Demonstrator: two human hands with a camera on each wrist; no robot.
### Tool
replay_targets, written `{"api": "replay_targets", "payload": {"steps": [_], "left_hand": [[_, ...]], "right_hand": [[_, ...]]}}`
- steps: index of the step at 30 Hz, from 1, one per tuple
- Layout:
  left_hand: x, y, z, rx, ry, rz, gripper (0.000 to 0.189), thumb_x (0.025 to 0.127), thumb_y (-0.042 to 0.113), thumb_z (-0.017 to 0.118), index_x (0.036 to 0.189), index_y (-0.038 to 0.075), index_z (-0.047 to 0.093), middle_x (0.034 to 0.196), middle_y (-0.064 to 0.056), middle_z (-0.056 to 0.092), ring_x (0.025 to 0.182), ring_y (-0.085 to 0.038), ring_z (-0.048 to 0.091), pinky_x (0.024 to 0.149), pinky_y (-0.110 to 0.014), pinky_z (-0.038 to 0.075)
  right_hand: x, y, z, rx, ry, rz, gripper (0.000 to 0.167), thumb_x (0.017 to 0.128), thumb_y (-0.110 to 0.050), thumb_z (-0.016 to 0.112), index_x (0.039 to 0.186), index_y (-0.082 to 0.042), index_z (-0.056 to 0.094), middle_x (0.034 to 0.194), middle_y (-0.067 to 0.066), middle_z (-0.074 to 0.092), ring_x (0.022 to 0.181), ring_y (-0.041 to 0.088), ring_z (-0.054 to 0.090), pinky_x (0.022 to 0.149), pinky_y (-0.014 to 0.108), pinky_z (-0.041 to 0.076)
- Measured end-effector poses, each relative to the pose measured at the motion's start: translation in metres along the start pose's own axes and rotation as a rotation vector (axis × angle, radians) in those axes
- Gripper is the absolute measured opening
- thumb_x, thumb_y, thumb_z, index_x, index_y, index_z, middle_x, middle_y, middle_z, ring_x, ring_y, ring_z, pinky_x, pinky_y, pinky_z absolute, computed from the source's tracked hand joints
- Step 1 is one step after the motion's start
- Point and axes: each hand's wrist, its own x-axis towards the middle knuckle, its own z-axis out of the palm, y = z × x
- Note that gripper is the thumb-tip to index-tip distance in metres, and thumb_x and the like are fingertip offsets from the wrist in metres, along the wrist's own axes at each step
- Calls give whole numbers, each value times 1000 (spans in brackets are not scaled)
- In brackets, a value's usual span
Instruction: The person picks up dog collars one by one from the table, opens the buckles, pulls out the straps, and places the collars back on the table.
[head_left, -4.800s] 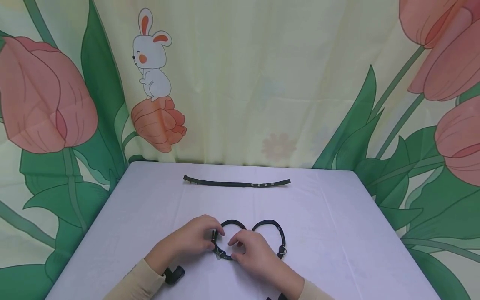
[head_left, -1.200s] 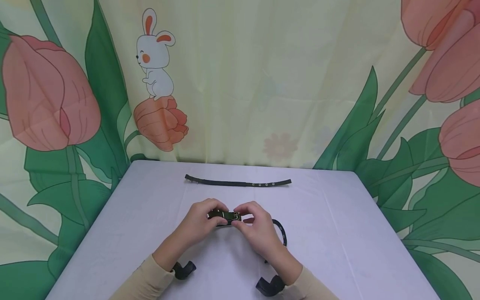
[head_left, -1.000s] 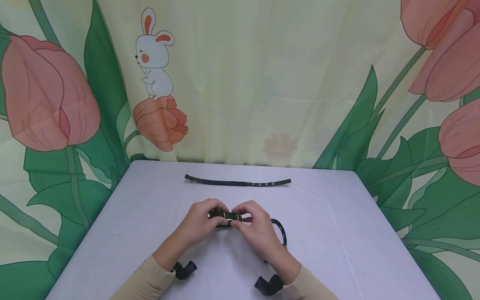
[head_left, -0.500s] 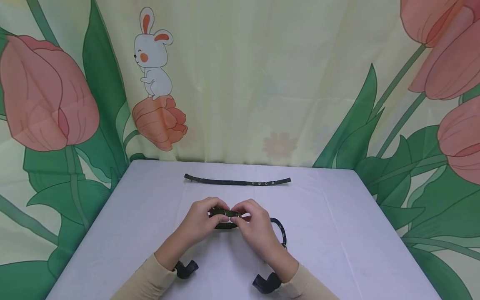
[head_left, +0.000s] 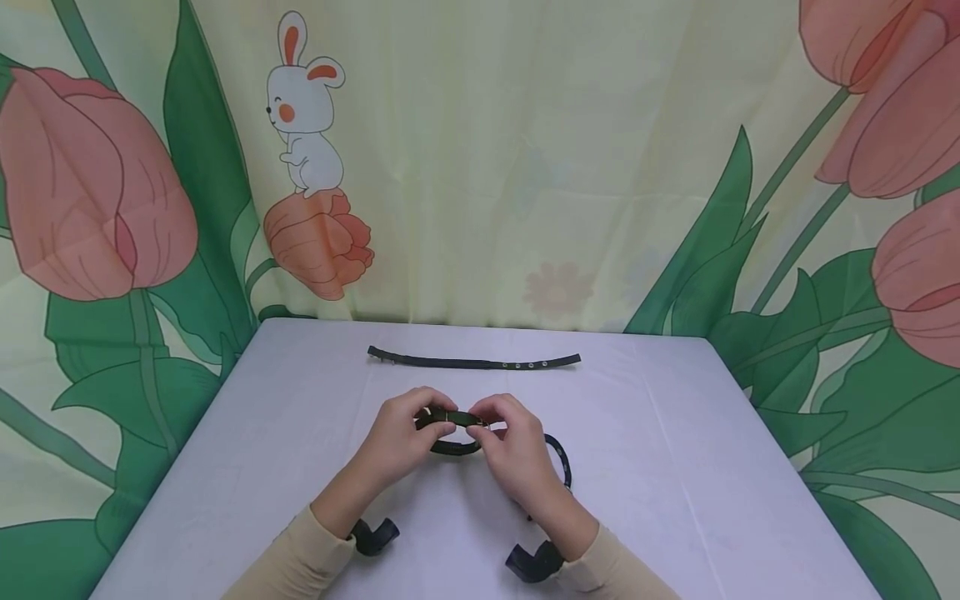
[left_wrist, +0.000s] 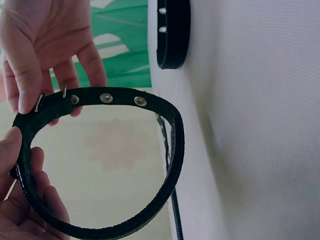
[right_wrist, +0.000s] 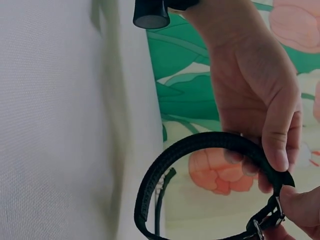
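A black collar with metal eyelets and a buckle, bent into a loop, is held up off the white table by both hands. My left hand pinches the strap between thumb and fingers, on the left of the loop. On the other side, my right hand pinches the collar at its metal buckle. Eyelets line the band beside the right fingers in the left wrist view. Behind my right hand a second curved black collar lies on the table, partly hidden by that hand.
A third black collar lies stretched out near the back of the white-covered table, its eyelets to the right. A curtain with printed tulips and a rabbit hangs behind. Black wrist cameras sit at the cuffs.
Earlier the looped collar lay on the table between my hands; now both hands hold it raised. Over the last second the buckled part has risen slightly and the loop shows wider.
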Motion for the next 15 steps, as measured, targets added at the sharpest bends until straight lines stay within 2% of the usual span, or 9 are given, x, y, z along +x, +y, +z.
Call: {"api": "replay_targets", "payload": {"steps": [6, 15], "left_hand": [[0, 2, 0, -8, -1, -17, 27, 87, 1, 87, 105, 18, 77, 96, 7, 74, 88, -11, 67, 77, -25, 59], [1, 6, 1, -48, 4, -67, 29, 87, -1, 87, 105, 19, 78, 94, 4, 72, 87, -22, 67, 72, -25, 58]], "right_hand": [[0, 2, -2, 17, 0, 3, 24, 94, -3, 81, 108, -21, 73, 107, -8, 72, 104, 14, 72, 81, 25, 63], [-1, 3, -2, 84, 17, 26, 24, 96, -1, 78, 108, -20, 70, 109, -5, 72, 107, 17, 70, 84, 28, 63]]}}
